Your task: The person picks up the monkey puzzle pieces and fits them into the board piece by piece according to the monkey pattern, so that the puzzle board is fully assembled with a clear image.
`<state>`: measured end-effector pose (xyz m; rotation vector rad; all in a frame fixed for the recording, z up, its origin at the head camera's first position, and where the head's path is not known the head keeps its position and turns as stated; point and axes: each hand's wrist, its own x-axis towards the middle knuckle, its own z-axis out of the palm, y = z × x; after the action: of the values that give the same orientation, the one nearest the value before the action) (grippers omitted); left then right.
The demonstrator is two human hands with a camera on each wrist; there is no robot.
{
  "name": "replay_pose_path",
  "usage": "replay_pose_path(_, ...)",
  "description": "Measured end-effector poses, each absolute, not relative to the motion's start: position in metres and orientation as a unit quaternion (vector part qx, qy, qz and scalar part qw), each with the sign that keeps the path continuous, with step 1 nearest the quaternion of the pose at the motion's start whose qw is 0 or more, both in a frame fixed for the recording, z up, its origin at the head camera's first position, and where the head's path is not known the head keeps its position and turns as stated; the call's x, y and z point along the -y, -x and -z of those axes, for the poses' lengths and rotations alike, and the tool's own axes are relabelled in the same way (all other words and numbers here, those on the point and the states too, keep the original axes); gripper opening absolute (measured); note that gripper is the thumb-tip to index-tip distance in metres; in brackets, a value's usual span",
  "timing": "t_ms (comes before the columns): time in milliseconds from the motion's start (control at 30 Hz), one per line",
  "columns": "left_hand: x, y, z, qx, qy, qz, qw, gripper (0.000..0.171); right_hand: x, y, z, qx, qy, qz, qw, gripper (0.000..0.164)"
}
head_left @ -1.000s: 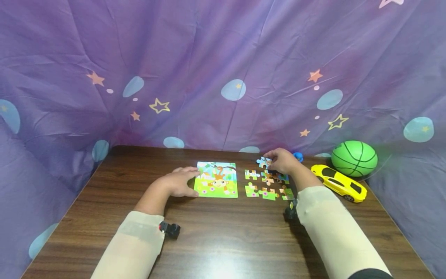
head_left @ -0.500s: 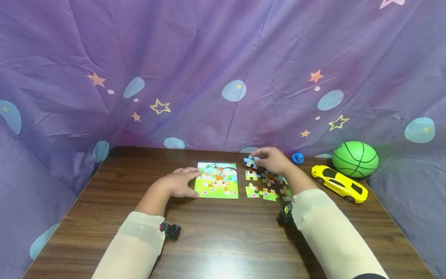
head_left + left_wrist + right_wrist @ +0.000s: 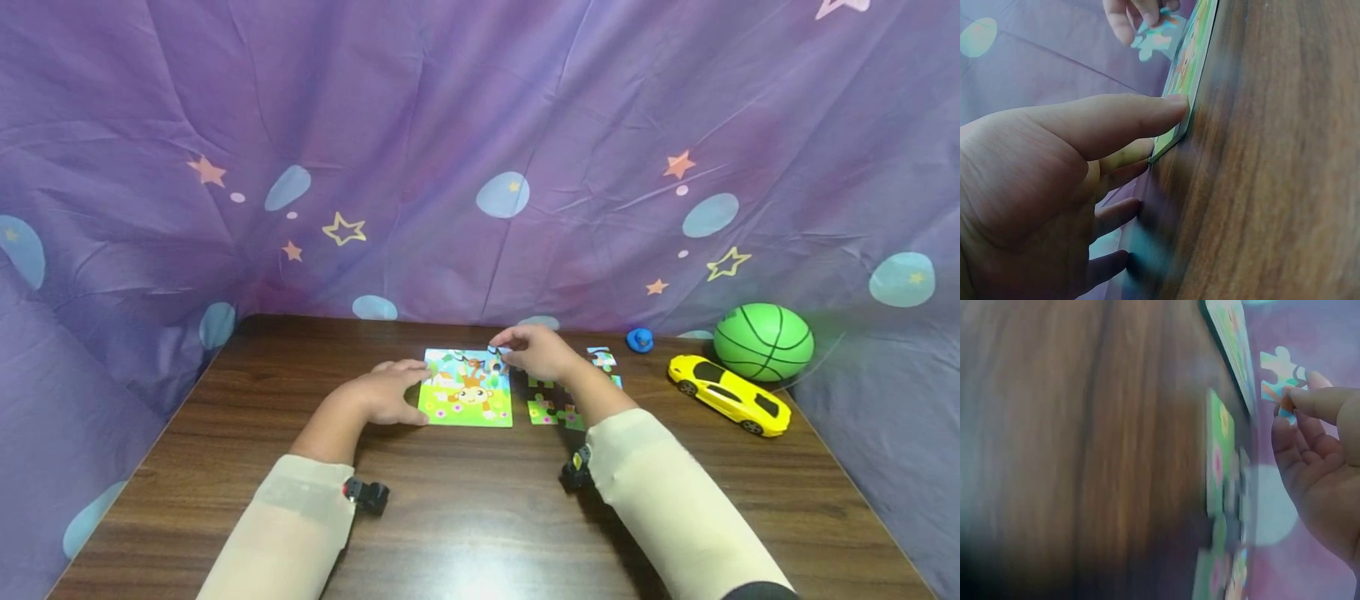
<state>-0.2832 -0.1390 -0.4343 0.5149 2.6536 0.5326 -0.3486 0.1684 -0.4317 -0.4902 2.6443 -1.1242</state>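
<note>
A flat square board with a monkey picture (image 3: 467, 412) lies on the table. My left hand (image 3: 386, 393) rests at its left side, thumb straight on the near corner and fingers along the left edge. In the left wrist view the thumb (image 3: 1141, 119) touches the board's edge. My right hand (image 3: 546, 357) pinches a jigsaw puzzle piece (image 3: 1280, 375) between thumb and fingers, above the board's far right corner. The piece is pale blue and white with a bit of orange and dark brown. Right of the board lie several more puzzle pieces (image 3: 542, 411), partly hidden under the right forearm.
A blue toy duck (image 3: 640, 340) sits behind the loose pieces. To the right stand a yellow toy car (image 3: 727, 396) and a green ball (image 3: 763, 342). A purple curtain (image 3: 427, 167) hangs along the far edge of the wooden table (image 3: 450, 500).
My right hand has carried the puzzle piece leftward from the far row of pieces to the board's far right corner. The left hand and the board have stayed in place.
</note>
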Motion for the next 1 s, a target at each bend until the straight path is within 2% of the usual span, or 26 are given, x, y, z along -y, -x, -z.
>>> replay_pose_path(233, 0.139, 0.285, 0.436, -0.945, -0.183, -0.190, 0.191, 0.087, -0.141, 0.356, 0.439, -0.901, 0.163, 0.383, 0.123, 0.025)
replay_pose_path(433, 0.140, 0.286, 0.435, -0.945, -0.190, -0.189, 0.188, 0.088, -0.121, 0.361, 0.443, -0.916, 0.168, 0.350, 0.106, 0.026)
replay_pose_path(700, 0.140, 0.285, 0.434, -0.944, -0.186, -0.192, 0.194, 0.088, -0.109, 0.359, 0.443, -0.934, 0.177, 0.296, 0.090, 0.043)
replay_pose_path(1000, 0.140, 0.286, 0.434, -0.943, -0.183, -0.194, 0.197, 0.088, -0.109, 0.358, 0.442, -0.943, 0.204, 0.246, 0.097, 0.051)
